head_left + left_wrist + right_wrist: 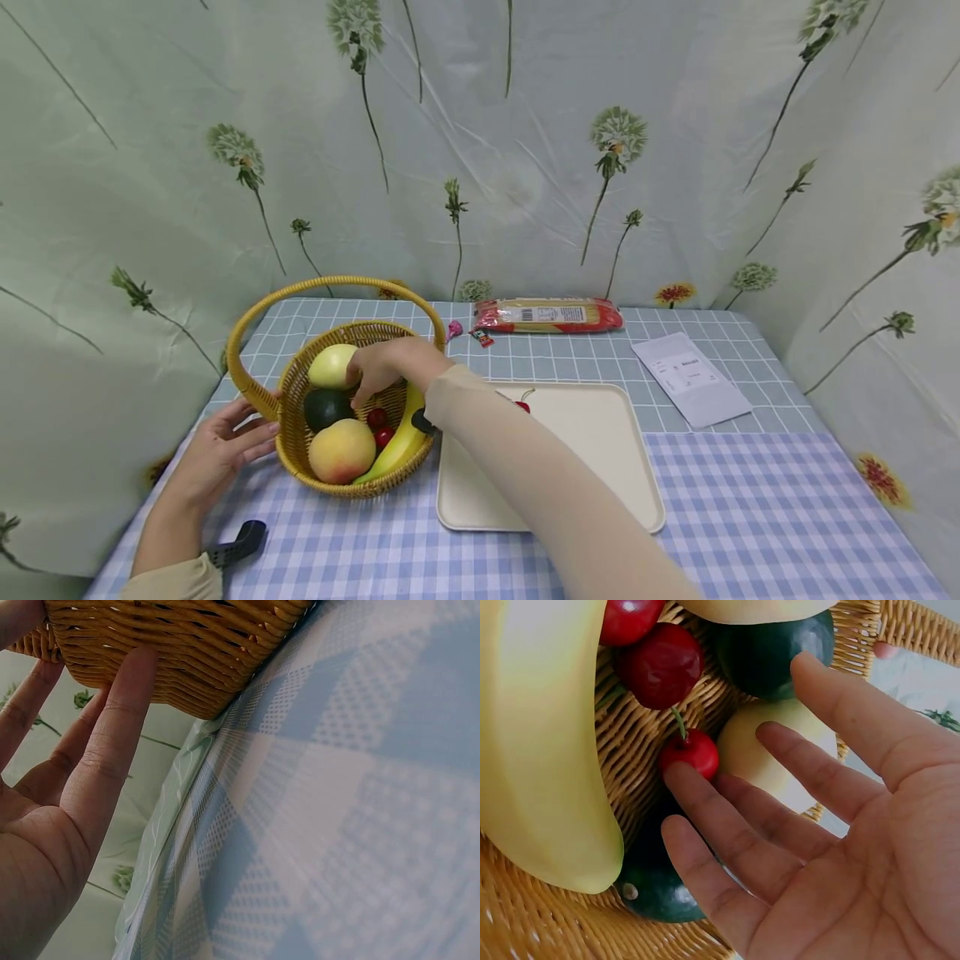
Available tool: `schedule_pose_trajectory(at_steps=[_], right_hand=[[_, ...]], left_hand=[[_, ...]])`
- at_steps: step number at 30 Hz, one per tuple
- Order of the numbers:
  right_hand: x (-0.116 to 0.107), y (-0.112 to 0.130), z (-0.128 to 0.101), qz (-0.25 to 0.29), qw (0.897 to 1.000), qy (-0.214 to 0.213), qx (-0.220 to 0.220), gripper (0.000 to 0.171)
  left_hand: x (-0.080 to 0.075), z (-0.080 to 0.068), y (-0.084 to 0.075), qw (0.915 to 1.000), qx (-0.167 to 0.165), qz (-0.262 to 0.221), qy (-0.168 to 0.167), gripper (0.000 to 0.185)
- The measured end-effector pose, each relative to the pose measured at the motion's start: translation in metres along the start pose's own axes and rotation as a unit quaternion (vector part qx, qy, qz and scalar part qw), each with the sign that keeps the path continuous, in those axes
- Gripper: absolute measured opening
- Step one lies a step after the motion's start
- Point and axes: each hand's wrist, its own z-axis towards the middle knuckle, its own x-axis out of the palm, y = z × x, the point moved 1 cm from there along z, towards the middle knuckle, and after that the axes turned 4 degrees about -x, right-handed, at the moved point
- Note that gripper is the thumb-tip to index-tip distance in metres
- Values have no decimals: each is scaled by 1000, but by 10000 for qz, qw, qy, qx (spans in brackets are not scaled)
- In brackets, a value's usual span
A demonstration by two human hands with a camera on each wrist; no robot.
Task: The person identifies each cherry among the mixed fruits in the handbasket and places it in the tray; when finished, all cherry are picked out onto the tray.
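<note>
The right hand (386, 367) reaches into the wicker basket (296, 392) with fingers spread and released, grasping nothing; in the right wrist view one fingertip (679, 776) touches a small red cherry (694, 752) lying on the basket floor between the banana (540, 750) and a pale yellow-green fruit (761, 754). The left hand (221, 446) rests flat and released against the basket's outer wall at about 9 o'clock, fingers (120, 712) straight on the weave, bracing rather than gripping.

The likely trouble is the cherry itself: it is small, glossy and wedged low among larger fruit, so an open fingertip may roll it under the banana or toward the dark green fruit (326, 407) instead of catching it. A pinch on the thin stem (678, 722) could slip. The basket sits on the checked worktop (750, 500) just beside the cream tray (600, 467) at its 3 o'clock; a firm push inward could slide or tip it, since the left palm only leans on it.
</note>
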Motion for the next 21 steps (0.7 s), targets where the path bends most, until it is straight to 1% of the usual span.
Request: schedule_pose_trajectory(at_steps=[2,8,11,15,18,21], right_hand=[[1,1,1,15,10000,38,33,59],[5,1,2,-6,10000,17,-14,44],[6,1,3,-13,10000,2,35,43],[6,3,2,-14,9997,-17,259,43],[7,6,1,-148,9989,-71,447,42],[10,8,2,-507,9974,-79,510,30]], left_hand=[[0,1,0,10000,36,-14,4,50],[1,2,1,10000,33,-40,39,50],[1,3,1,10000,27,-52,54,50],[1,3,1,9999,67,-74,76,50],[0,3,1,9999,83,-62,80,51],[0,3,1,10000,66,-5,43,50]])
